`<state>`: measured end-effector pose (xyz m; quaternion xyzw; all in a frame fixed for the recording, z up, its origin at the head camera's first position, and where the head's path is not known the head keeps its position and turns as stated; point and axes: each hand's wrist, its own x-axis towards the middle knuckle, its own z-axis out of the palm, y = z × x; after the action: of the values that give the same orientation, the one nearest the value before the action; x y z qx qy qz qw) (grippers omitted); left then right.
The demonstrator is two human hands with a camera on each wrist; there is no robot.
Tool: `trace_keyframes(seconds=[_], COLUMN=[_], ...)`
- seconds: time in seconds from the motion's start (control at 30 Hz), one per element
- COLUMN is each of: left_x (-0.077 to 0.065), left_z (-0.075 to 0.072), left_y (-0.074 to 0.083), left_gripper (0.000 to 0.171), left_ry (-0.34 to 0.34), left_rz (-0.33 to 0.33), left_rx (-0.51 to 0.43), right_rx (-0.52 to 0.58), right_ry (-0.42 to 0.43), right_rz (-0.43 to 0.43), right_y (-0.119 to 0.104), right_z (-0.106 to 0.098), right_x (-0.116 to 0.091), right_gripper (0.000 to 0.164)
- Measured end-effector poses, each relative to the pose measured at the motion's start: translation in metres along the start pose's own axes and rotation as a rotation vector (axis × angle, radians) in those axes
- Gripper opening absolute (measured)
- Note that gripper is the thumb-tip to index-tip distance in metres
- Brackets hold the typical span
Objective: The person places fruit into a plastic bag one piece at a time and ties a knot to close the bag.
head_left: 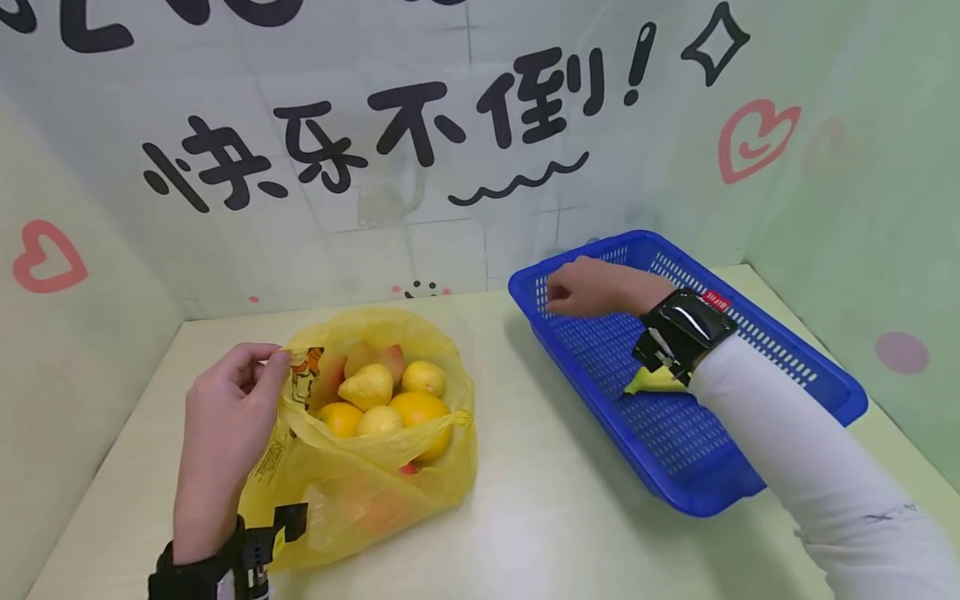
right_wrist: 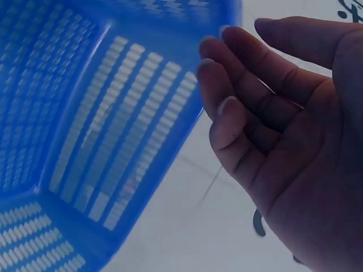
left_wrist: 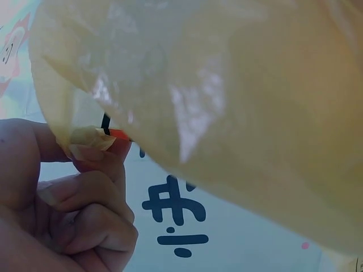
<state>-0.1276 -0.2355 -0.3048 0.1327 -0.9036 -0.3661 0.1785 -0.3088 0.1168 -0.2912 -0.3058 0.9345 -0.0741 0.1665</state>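
My left hand (head_left: 231, 412) pinches the rim of a yellow plastic bag (head_left: 352, 508) between thumb and fingertips; the left wrist view shows the thin bag (left_wrist: 238, 113) caught there, the other fingers curled in. Inside the bag sit several fruits, among them a yellow pear (head_left: 366, 386), an orange (head_left: 420, 410) and a round yellow fruit (head_left: 424, 378). Over the far left end of a blue plastic basket (head_left: 600, 400) is my right hand (head_left: 588, 287). Its fingers (right_wrist: 249, 85) are loosely bent with nothing in them, close to the basket's rim in the right wrist view.
A banana (head_left: 654, 382) lies in the basket, partly hidden under my right forearm. The pale table (head_left: 540, 500) carries the bag on the left and the basket on the right. Behind it stands a wall (head_left: 420, 250) with black lettering; side walls close in left and right.
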Motion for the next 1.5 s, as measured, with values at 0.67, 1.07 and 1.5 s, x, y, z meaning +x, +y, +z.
trace_keyframes(seconds=[0.67,1.07,1.5], left_x=[0.002,0.000,0.000], left_z=[-0.004,-0.004,-0.005], left_y=[-0.004,-0.004,-0.005], left_gripper=[0.033,0.030,0.030], left_ry=[-0.004,0.008,0.023], left_rz=[-0.039,-0.015,-0.033], left_rx=[-0.017,-0.021,-0.029], right_rx=[0.011,-0.117,-0.285], right_ry=[-0.477,-0.355,-0.442], right_rz=[0.522,0.555,0.412], right_y=[0.078,0.085,0.087], right_z=[0.021,0.046,0.057], right_x=[-0.053,-0.072,-0.071], right_gripper=[0.057,0.035,0.021])
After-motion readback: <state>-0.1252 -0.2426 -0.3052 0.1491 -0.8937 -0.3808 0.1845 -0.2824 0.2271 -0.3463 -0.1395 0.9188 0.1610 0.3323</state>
